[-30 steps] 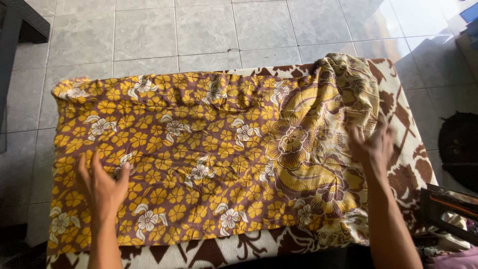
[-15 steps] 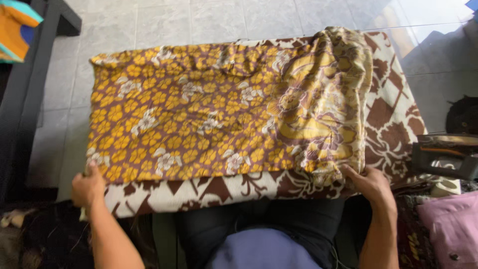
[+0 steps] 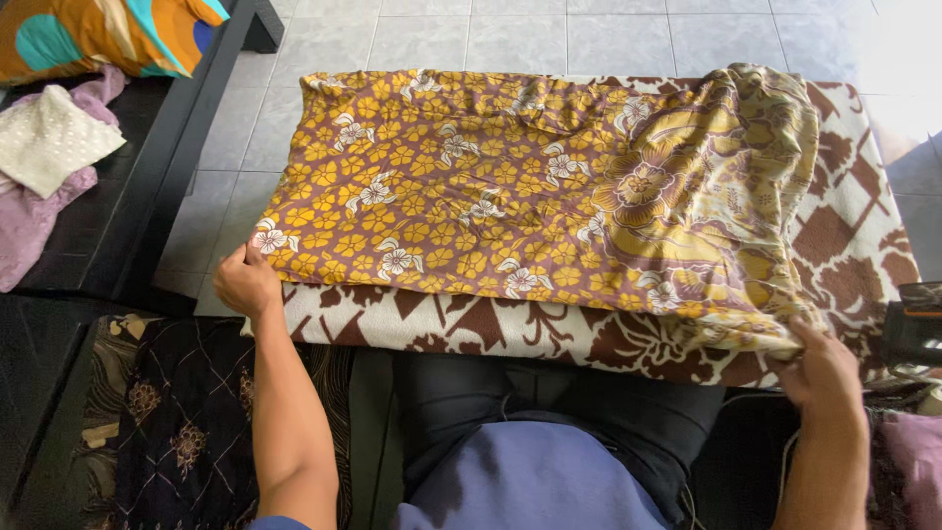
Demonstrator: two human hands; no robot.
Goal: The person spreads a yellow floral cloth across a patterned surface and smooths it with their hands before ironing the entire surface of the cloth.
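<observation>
Head view: both hands, left [image 3: 247, 282] and right [image 3: 822, 365], pinch yellow-flowered cloth [image 3: 510, 186] over brown-white blanket [image 3: 471, 329]

Pale grey square floor tiles [image 3: 510, 39] with thin dark grout lines cover the ground at the top of the view. Strong daylight washes out the tiles at the upper right corner [image 3: 898, 44]. Along the left stands a low black bench with a flat top [image 3: 147, 186], set at a slant. On it lie 1 white textured cloth [image 3: 54, 142], 1 crumpled lilac garment [image 3: 29, 221] and 1 orange and teal patterned cushion [image 3: 98, 29]. Below the bench lies a dark fabric with pale line patterns [image 3: 182, 422].
</observation>
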